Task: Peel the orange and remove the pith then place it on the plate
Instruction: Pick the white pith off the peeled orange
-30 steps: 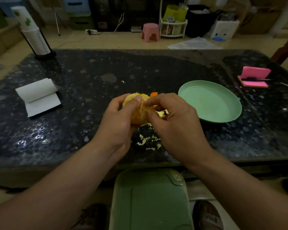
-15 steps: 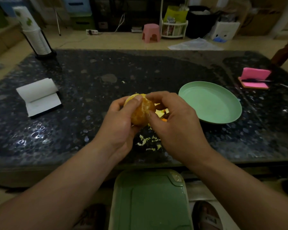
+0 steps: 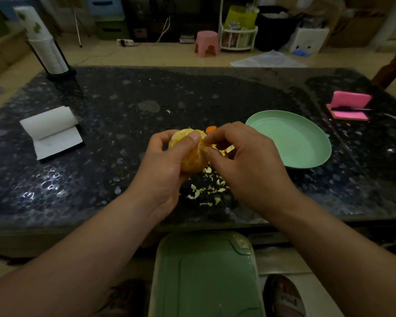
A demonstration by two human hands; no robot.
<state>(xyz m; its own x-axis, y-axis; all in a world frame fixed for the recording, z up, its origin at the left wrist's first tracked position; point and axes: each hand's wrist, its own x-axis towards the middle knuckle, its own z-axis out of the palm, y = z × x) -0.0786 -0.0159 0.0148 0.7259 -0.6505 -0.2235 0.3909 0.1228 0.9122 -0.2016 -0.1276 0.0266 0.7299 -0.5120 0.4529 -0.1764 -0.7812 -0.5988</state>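
A peeled orange is held above the dark table, gripped by my left hand with the thumb across its top. My right hand pinches at the fruit's upper right side with thumb and forefinger. Pale pith scraps lie scattered on the table below my hands. Bits of orange peel show behind my fingers. The light green plate sits empty to the right of my right hand.
A white notepad lies at the left. A stack of paper cups stands at the far left corner. A pink pad with a pen lies at the right. A green bin lid sits below the table's front edge.
The orange has been turned a little in my left hand. My right hand's fingers have shifted from its side up to its top right and now pinch there.
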